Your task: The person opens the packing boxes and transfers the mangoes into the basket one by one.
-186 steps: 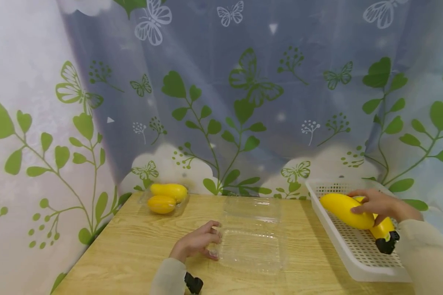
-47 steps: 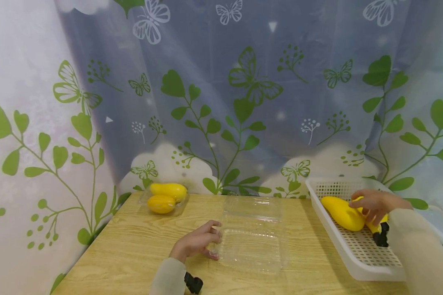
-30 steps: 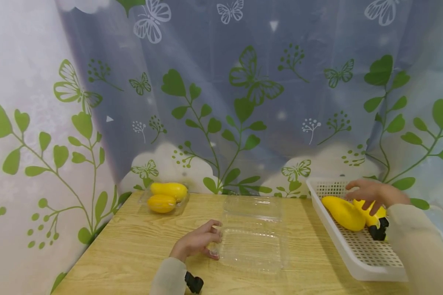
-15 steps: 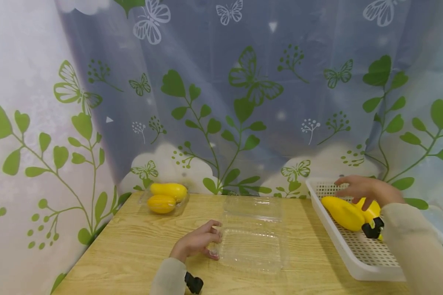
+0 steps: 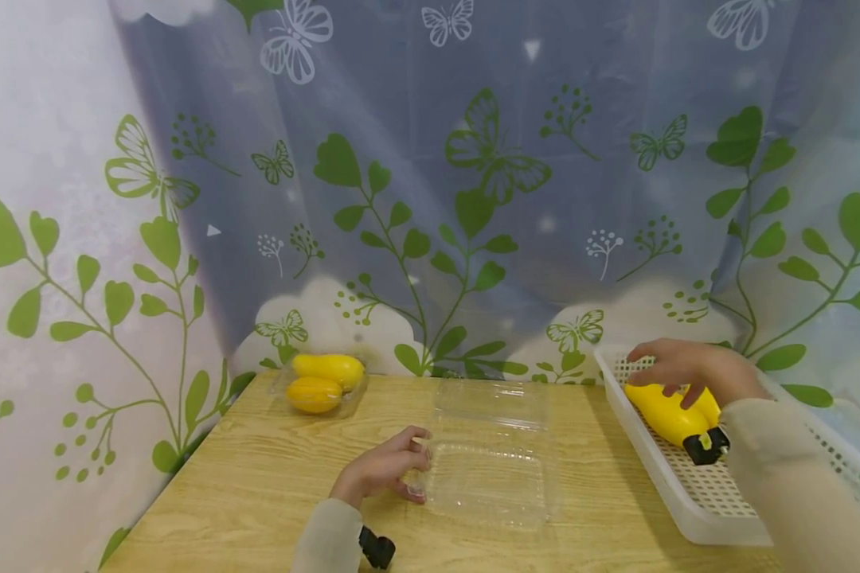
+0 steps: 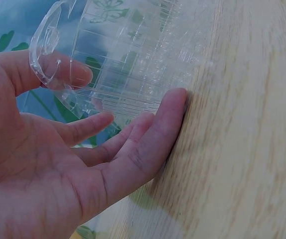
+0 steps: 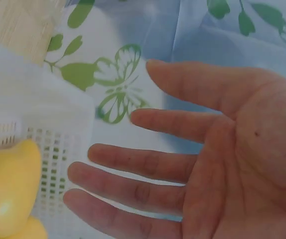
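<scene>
My left hand stays at the left edge of an open clear plastic clamshell box on the table. In the left wrist view, the thumb laps over the rim tab of the box while the other fingers lie beneath it, one against the tabletop. Over the white mesh basket hangs my right hand, its fingers spread and nothing held. Below it a long, plump yellow mango-like fruit rests in the basket, partly covering another yellow fruit. The right wrist view shows the bare palm facing the camera.
A second clear box at the back left holds a long yellow fruit and a shorter orange-yellow one. A printed curtain with butterflies and leaves rises behind the wooden table.
Earlier my right hand gripped the long yellow fruit in the basket. It has let go, and the hand has slid left above the fruit. My left hand has stayed put.
</scene>
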Available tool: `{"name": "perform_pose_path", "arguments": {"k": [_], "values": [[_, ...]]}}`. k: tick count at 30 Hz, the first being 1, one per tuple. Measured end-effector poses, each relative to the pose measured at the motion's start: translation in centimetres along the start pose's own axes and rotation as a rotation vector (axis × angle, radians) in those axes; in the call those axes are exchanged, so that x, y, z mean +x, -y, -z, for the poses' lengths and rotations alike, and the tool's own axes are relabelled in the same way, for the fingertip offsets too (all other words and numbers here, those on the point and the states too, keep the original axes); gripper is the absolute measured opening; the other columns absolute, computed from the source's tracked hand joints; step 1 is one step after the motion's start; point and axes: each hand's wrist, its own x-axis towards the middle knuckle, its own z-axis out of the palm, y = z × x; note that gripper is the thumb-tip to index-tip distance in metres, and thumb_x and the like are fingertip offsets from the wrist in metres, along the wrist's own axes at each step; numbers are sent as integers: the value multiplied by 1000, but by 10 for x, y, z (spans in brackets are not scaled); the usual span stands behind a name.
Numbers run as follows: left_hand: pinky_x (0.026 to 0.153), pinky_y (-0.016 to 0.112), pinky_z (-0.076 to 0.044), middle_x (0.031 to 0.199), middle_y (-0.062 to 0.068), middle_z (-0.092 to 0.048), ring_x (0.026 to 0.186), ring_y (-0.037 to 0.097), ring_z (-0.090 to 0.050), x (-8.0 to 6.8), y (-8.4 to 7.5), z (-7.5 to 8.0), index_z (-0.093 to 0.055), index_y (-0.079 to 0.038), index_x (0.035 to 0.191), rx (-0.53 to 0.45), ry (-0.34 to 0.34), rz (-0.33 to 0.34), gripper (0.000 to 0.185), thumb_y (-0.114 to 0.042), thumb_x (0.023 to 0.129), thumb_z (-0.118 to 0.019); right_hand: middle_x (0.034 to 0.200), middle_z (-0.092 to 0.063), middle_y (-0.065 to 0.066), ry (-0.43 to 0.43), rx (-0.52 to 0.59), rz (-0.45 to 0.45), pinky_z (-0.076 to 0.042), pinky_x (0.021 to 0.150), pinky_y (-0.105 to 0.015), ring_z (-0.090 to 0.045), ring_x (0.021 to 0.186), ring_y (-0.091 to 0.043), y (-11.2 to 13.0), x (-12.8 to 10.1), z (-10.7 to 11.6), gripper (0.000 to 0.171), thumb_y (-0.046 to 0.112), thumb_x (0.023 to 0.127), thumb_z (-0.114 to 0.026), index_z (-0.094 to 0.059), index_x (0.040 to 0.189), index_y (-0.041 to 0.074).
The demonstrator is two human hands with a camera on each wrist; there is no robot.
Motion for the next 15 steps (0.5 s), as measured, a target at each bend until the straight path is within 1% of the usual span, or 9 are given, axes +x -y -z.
{"name": "perform_pose_path", "arguments": {"k": [4, 7, 10, 12, 13, 15], "values": [[76, 44, -67, 146, 29, -40, 125, 33, -52, -1, 0, -1, -28, 0, 155, 0, -2, 0, 62, -10, 100, -55, 149, -39, -41, -37, -16, 2, -66, 77, -43, -66, 110, -46, 16, -3, -7, 76, 39, 100, -65, -34, 153, -6], [77, 44, -67, 146, 29, -40, 125, 33, -52, -1, 0, -1, -27, 0, 155, -3, -3, -3, 62, -9, 100, -55, 147, -41, -40, -68, -32, 24, -66, 74, -41, -68, 104, -40, 26, -4, -13, 72, 36, 100, -66, -37, 152, -5], [77, 44, -67, 145, 29, -40, 125, 33, -52, -1, -1, -2, -27, 0, 155, -1, -2, -6, 62, -9, 100, -55, 137, -52, -37, -94, -39, 68, -66, 71, -40, -69, 99, -35, 35, -4, -20, 69, 32, 101, -65, -38, 151, -6], [77, 44, -67, 145, 29, -40, 125, 33, -52, -1, -1, -2, -27, 0, 155, -2, 0, -6, 62, -9, 100, -55, 126, -61, -31, -105, -26, 100, -65, 70, -40, -67, 94, -31, 40, -5, -27, 66, 29, 101, -65, -39, 151, -7], [77, 44, -67, 145, 29, -40, 125, 33, -52, -1, -1, -2, -27, 0, 155, -2, 0, -6, 62, -9, 100, -55, 120, -64, -28, -112, -19, 115, -65, 69, -40, -67, 93, -30, 42, -5, -31, 65, 28, 101, -64, -39, 150, -7], [77, 44, -67, 145, 29, -40, 126, 34, -52, -1, -1, -2, -27, 0, 155, -4, 1, -6, 62, -9, 100, -55, 116, -67, -25, -123, -4, 139, -65, 67, -39, -66, 92, -29, 46, -5, -39, 62, 26, 102, -63, -41, 150, -7]]}}
